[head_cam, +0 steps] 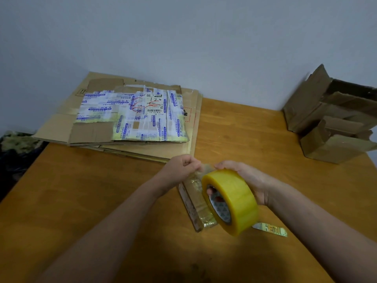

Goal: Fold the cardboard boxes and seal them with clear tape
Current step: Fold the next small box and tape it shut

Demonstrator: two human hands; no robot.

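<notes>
Small flat brown cardboard box (194, 207), tape-wrapped, lies on the orange-brown wooden table (102, 190), mid-right, partly under the roll. Right hand (246, 178) grips the yellow-tinted roll of clear tape (234, 199), fingers through its core, roll tilted above the box. Left hand (180, 168) is fisted, pinching the pulled tape end (205, 170). Flattened cardboard stack (130, 119) overhangs the far-left edge. Folded brown boxes (330, 123) stand far right, well apart.

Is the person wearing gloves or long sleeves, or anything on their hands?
No gloves: the left hand and right hand are bare, with no ring, watch or bracelet that I can see. The left forearm and right forearm are bare too, with no sleeve in view.
</notes>
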